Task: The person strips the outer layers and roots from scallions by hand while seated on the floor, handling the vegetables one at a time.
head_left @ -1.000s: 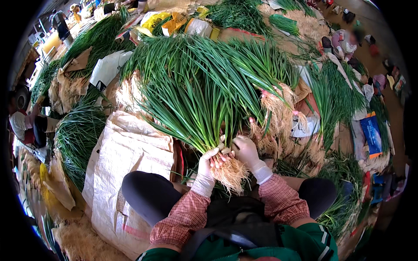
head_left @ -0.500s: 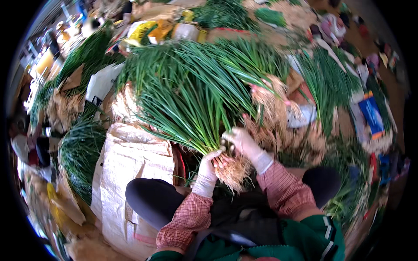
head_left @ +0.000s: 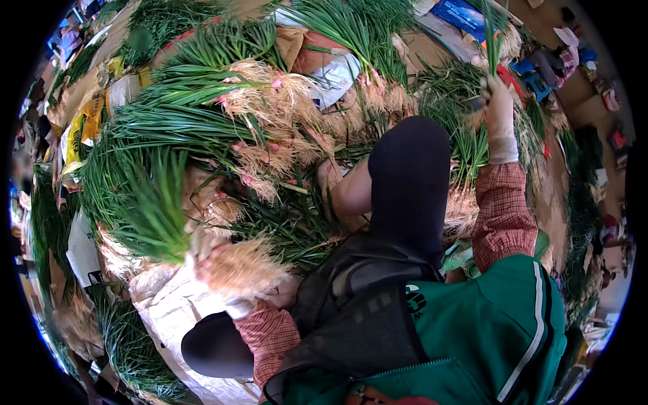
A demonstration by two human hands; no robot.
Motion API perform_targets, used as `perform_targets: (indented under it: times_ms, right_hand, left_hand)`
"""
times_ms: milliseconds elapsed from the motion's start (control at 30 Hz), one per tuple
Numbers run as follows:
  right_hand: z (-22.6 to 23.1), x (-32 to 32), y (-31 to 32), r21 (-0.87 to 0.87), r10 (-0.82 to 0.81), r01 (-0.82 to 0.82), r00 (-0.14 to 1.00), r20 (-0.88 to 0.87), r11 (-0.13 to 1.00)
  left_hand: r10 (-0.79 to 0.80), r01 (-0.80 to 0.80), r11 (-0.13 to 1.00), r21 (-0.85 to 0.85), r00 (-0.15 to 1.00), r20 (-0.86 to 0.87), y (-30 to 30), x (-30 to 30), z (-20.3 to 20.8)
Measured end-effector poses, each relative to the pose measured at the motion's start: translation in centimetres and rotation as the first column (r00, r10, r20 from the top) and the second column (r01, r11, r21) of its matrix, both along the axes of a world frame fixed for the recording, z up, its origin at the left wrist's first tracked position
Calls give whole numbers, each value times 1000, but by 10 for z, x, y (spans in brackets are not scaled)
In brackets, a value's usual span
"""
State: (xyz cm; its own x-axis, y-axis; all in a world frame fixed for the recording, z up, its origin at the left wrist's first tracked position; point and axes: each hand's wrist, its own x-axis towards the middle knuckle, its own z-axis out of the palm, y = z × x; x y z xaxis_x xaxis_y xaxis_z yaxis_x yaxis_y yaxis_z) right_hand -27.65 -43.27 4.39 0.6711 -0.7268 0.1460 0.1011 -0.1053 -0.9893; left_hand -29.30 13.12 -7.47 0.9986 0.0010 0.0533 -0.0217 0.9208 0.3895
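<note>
My left hand [head_left: 202, 260], gloved and smeared by motion, is closed round a thick bunch of green onions [head_left: 165, 216]. Its leaves point up and away, and its pale roots [head_left: 246, 266] hang out to the right, over the white woven sack. Far off at the upper right, my right hand [head_left: 496, 98] is raised on an outstretched arm. Its gloved fingers are closed on a few green onions [head_left: 493, 37], whose leaves stand upright above the fist. Between the hands lies a big heap of green onions [head_left: 182, 111] with tangled roots and pinkish bulbs.
The white woven sack [head_left: 169, 297] lies by my left knee [head_left: 216, 345]. My right knee [head_left: 412, 155] rises between the heap and another pile of green onions [head_left: 466, 152]. A blue packet [head_left: 462, 19] lies at the top. People sit at the far right.
My view has turned to the right. My hands, together at one bunch before, are now wide apart: the left keeps the bunch, and the right has swung out rightward with a few green onions.
</note>
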Motion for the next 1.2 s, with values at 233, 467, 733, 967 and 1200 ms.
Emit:
perform_targets:
  times_ms: [233,467,733,967,1200]
  right_hand:
    - [-113,-66,-100,-775,-511,-204,648,-565,598]
    - [-20,67,256,-413,714,-735,657,-241,537]
    - [-164,110,402,-306,505,-946,316,-803,106]
    - [-152,66,387,-89,735,-994,108,-670,65]
    - [-177,73,445,733,939,-619,332,-84,284]
  left_hand:
    - [1,-3,1000,8,985,172,33,-6,53]
    - [-44,34,995,-94,992,-114,19,-7,20]
    - [60,-2,992,125,886,-460,-5,4,-24]
    - [-51,161,969,188,873,-484,7,12,-51]
    - [-22,177,944,279,875,-484,4,13,-41]
